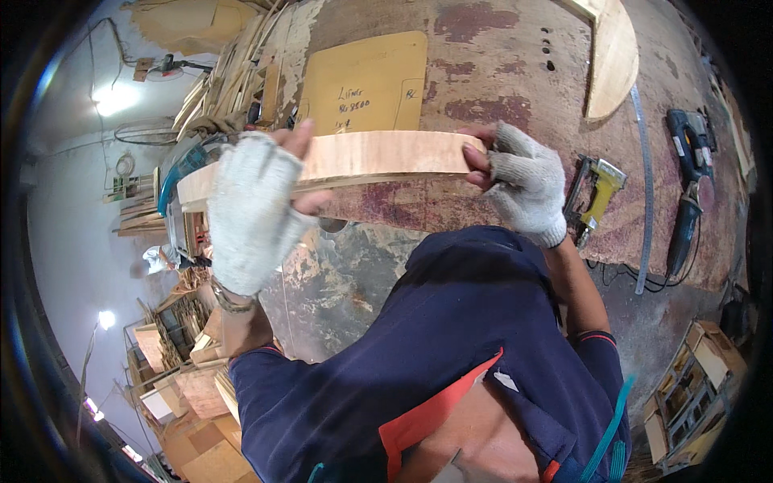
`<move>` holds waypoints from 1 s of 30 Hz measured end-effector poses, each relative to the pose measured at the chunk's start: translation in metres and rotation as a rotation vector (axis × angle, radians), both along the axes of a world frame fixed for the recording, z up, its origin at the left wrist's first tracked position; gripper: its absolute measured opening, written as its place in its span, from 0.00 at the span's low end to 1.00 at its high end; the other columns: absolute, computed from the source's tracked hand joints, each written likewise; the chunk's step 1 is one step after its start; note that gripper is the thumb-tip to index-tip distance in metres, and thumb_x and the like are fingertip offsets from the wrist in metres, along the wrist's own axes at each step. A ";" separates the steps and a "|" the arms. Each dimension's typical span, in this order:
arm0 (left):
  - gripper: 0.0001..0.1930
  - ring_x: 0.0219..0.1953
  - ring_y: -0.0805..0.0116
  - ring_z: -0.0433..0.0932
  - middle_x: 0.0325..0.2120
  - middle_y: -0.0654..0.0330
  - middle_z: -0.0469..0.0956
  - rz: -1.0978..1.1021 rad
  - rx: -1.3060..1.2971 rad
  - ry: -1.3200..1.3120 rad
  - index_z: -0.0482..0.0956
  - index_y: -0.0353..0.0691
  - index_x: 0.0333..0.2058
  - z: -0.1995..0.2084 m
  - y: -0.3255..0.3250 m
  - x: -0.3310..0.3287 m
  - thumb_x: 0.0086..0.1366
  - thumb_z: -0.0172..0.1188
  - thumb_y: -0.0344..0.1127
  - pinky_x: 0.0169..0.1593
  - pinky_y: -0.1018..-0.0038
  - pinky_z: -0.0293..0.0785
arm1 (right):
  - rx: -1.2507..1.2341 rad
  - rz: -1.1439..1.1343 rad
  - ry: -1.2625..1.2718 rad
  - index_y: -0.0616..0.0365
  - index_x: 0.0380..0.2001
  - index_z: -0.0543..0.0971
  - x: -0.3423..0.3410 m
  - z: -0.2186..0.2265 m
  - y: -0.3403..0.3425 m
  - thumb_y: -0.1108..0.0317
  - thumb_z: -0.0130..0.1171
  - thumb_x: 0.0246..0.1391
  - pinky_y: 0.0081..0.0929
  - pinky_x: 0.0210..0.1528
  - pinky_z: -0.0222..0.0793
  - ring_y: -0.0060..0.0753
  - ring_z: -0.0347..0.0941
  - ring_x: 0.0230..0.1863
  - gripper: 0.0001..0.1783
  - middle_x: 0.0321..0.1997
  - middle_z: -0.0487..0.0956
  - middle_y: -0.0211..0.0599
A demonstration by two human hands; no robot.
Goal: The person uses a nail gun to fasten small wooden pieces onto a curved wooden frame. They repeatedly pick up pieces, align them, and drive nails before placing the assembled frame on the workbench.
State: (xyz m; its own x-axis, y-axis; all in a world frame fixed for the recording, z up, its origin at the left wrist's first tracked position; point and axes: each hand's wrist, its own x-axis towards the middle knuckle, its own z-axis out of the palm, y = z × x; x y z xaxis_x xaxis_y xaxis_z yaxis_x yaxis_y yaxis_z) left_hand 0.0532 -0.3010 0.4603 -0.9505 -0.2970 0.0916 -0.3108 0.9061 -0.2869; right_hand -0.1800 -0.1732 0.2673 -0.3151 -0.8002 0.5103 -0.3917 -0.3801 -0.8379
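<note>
A curved strip of pale wood (386, 153) is held across the view toward twelve o'clock, raised over the near edge of the workbench (515, 52). Its far-left stretch is gripped by the left hand (256, 211), between nine and ten o'clock, with the thumb seen below the strip and a finger above; that hand is slightly blurred. The right end is pinched by the right hand (525, 179) at two o'clock. Both hands are covered by white knit gloves with bare fingertips.

Beyond the strip, at twelve o'clock, a yellow sheet marked in pen (338, 68) is partly hidden by it. A curved-edged wooden panel (618, 60) is placed toward two o'clock. Near three o'clock, a yellow-bodied staple gun (601, 197), a metal ruler (647, 177) and a corded angle grinder (684, 229) are laid out from left to right.
</note>
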 end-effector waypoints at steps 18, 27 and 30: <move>0.31 0.45 0.48 0.80 0.44 0.51 0.83 0.093 0.157 0.202 0.83 0.37 0.53 0.000 -0.006 0.041 0.56 0.70 0.52 0.49 0.59 0.73 | 0.051 -0.095 0.063 0.50 0.44 0.88 0.005 -0.013 0.019 0.70 0.73 0.53 0.24 0.33 0.77 0.29 0.81 0.32 0.14 0.45 0.87 0.36; 0.31 0.51 0.48 0.80 0.48 0.52 0.82 0.104 0.198 0.213 0.82 0.38 0.55 -0.004 -0.011 0.059 0.58 0.69 0.51 0.55 0.56 0.72 | -0.031 -0.010 0.071 0.56 0.39 0.85 -0.002 -0.029 0.026 0.69 0.69 0.58 0.34 0.43 0.77 0.40 0.82 0.38 0.07 0.46 0.86 0.47; 0.32 0.50 0.49 0.80 0.47 0.51 0.82 0.145 0.229 0.241 0.82 0.37 0.56 0.000 -0.018 0.071 0.57 0.69 0.52 0.55 0.58 0.72 | -0.109 -0.010 0.043 0.52 0.41 0.86 -0.001 -0.038 0.027 0.67 0.68 0.61 0.36 0.45 0.77 0.45 0.82 0.41 0.06 0.46 0.86 0.49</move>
State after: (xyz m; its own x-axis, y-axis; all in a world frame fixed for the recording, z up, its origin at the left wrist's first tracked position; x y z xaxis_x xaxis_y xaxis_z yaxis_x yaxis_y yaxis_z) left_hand 0.1241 -0.3190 0.4599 -0.8565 -0.4655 0.2231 -0.4743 0.8802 0.0156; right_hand -0.1809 -0.1459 0.2293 -0.2983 -0.7364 0.6073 -0.4307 -0.4639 -0.7741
